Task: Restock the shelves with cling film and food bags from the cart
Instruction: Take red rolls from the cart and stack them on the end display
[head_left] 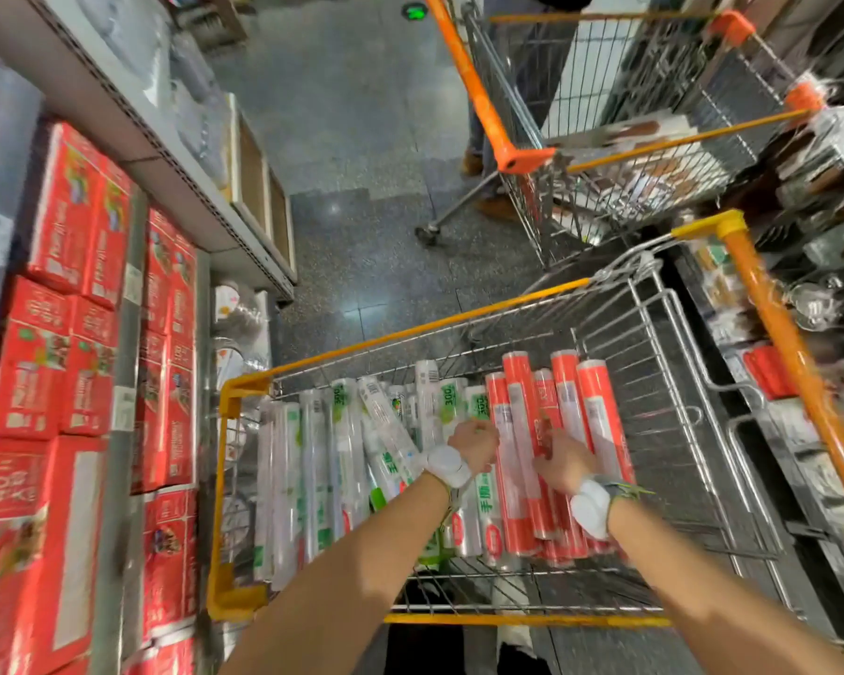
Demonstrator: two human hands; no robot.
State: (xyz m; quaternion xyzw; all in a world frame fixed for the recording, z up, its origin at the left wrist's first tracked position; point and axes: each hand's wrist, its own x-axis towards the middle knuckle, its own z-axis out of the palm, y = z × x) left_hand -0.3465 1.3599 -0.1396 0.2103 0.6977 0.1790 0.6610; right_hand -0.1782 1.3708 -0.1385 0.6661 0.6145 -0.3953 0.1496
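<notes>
- Shelves [128, 333], far left: grey metal uprights and price rails, stocked with red boxes [50, 353] stacked in columns, printed faces outward; lettering too blurred to read.
- Upper shelf board [176, 172], left of centre: grey, runs diagonally up the aisle, with pale wrapped goods lying on it.
- Floor [356, 265]: dark speckled stone tiles, glossy, between the shelves and the carts.
- Cart [237, 392], lower centre: wire basket with yellow-orange corner guards and rails, standing just beside the shelves.
- Clear rolls with green print [342, 460], left half of the cart basket: many, lying lengthwise side by side, some crossed over others; several show "300".
- Left hand [473, 443]: reaches into the cart, fingers curled down among the rolls at the boundary of the green-printed and red groups; whether it grips one cannot be told. White band on the wrist.
- Red rolls [522, 397], right half of the basket: a tight bundle lying lengthwise, touching the green-printed rolls.
- Right hand [564, 462]: fingers spread flat across the tops of the red rolls, touching them; a closed grip cannot be confirmed. White band on the wrist.
- Second cart [522, 158], upper right: orange-trimmed wire basket, a person's legs behind it.
</notes>
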